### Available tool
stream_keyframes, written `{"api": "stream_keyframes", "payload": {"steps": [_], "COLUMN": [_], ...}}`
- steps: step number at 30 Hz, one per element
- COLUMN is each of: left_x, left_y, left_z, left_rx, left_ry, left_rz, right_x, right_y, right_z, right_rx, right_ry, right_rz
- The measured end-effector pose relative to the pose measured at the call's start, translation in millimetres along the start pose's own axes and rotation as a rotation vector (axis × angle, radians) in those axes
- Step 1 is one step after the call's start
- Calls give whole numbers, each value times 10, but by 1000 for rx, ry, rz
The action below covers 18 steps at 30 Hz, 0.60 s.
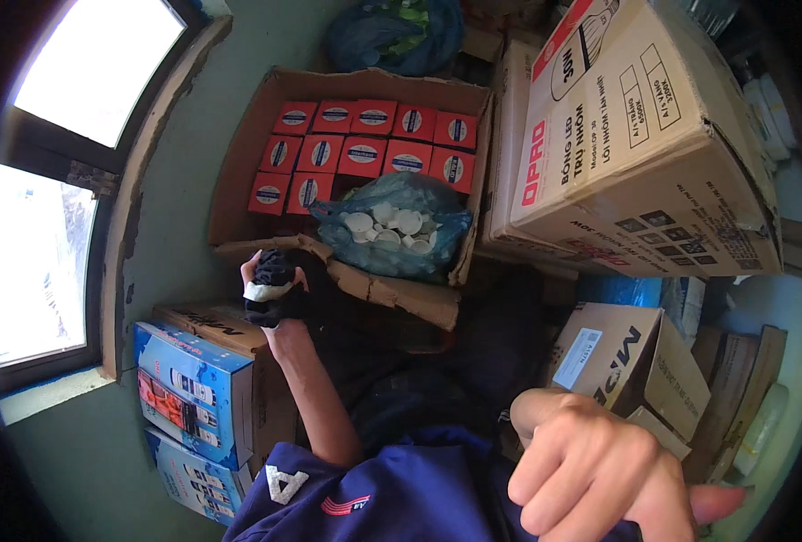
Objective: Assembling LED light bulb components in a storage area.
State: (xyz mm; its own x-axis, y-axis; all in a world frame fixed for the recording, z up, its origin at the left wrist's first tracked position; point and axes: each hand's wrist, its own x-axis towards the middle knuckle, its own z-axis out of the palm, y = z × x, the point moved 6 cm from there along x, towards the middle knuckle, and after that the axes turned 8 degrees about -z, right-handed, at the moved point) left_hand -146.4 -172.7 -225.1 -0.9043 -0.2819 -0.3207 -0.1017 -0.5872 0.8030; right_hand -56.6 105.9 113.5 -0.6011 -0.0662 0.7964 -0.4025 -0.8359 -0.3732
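Note:
My left hand [274,291], in a black glove with a white patch across it, is beside the near left edge of an open cardboard box [238,172]. Its fingers are curled in, and bare fingertips show. What they hold, if anything, I cannot make out. Inside the box stand rows of small red boxes [360,155] with white and blue oval labels. A blue see-through plastic bag [328,221] of round white pieces [387,226] lies at its near side. Close to the camera at the lower right, my bare right hand [590,470] has bent fingers and its thumb out to the side; its palm is hidden.
A large printed carton [618,154] stands at the right, above a smaller brown carton [613,357]. Blue printed boxes [193,384] are stacked at the left below a bright window [35,262]. Another blue plastic bag [392,36] lies at the back.

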Motion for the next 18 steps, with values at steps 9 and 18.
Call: {"api": "stream_keyframes", "payload": {"steps": [9, 18], "left_x": [-163, -93], "left_y": [172, 222], "left_z": [201, 116], "left_rx": [-278, 88], "left_ry": [11, -43], "left_rz": [-59, 84], "right_x": [-3, -2004], "right_y": [-110, -508], "right_z": [253, -935], "right_rx": [-63, -1377], "right_ry": [-34, 788], "right_rz": [-114, 507]}}
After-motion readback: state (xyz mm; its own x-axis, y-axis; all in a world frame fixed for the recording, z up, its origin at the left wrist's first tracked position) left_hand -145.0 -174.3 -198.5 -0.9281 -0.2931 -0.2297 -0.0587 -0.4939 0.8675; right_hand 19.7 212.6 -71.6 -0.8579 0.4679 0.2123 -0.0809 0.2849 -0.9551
